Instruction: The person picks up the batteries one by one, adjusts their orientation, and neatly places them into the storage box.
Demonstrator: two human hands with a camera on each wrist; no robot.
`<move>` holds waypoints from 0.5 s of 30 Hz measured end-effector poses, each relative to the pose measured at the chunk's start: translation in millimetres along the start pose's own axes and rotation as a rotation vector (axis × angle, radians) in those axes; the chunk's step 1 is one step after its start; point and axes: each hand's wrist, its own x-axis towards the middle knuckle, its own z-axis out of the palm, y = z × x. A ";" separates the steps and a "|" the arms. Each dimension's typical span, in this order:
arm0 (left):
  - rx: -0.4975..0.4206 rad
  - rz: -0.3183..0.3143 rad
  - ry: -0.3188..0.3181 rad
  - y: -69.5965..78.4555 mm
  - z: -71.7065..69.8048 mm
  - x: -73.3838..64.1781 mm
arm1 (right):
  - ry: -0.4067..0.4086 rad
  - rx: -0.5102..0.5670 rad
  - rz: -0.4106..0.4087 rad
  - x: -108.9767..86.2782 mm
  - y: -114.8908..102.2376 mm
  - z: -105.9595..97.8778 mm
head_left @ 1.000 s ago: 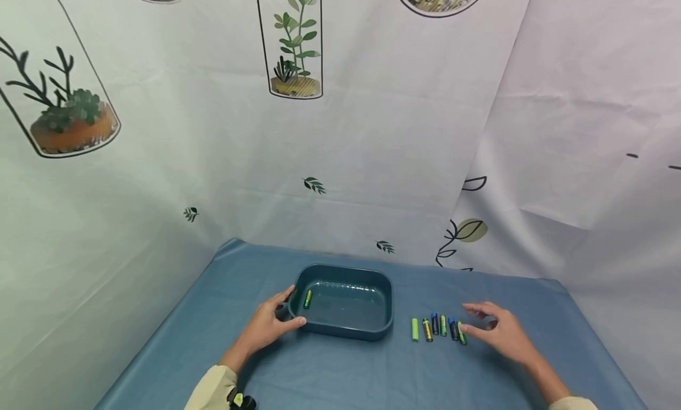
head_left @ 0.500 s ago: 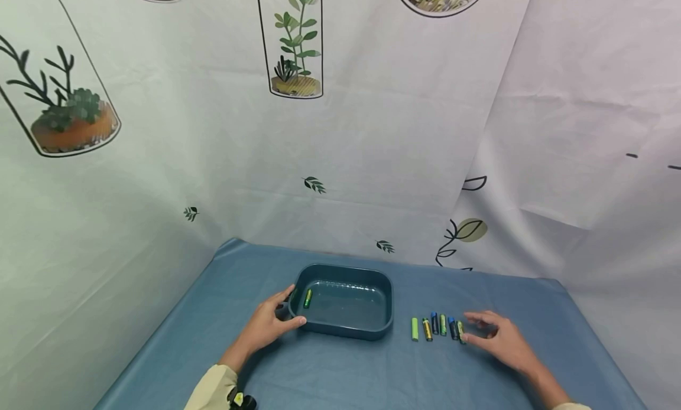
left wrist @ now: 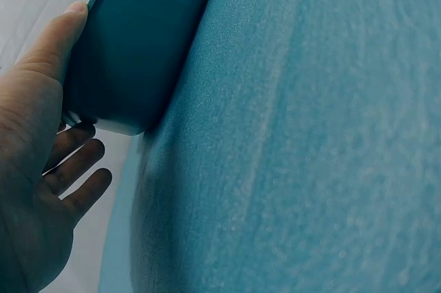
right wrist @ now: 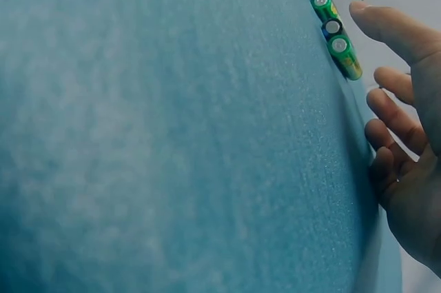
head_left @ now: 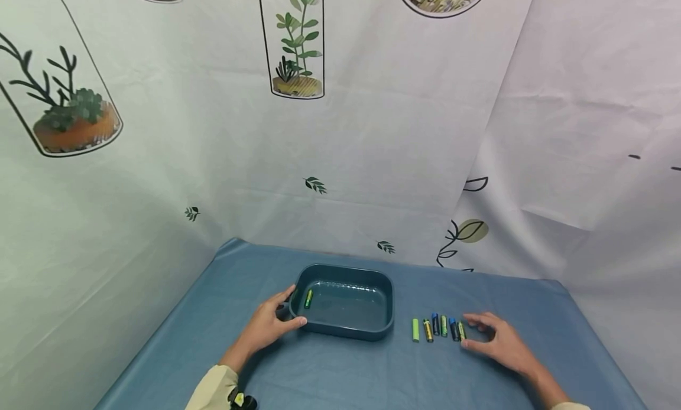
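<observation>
Six batteries (head_left: 435, 324) lie side by side on the blue cloth (head_left: 372, 368), and from where I stand everything hangs on the last one at the person's right. That end battery (head_left: 461, 330) sits just left of the right hand (head_left: 502, 342), much nearer to it than to the left. Its long axis points away from the person, the far end leaning slightly left, so the thumb is by its near end and the fingertips towards its far end. Thumb and fingers are apart, with nothing between them; the right wrist view shows the thumb clear of the row. Close on its other side lies a dark battery (head_left: 454, 328), which I judge leaves little finger room there. Left of the row, the left hand (head_left: 266, 324) grips the left end of the tray (head_left: 346, 333), where one green battery (head_left: 308, 299) lies.
</observation>
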 end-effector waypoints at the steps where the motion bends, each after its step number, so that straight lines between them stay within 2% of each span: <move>1: 0.001 0.001 0.001 -0.2 0.0 -0.1 | -0.002 -0.002 0.000 0.4 0.3 0.2; 15: -0.006 -0.003 0.000 0.8 -0.5 -0.6 | -0.016 -0.008 -0.034 3.3 4.7 1.9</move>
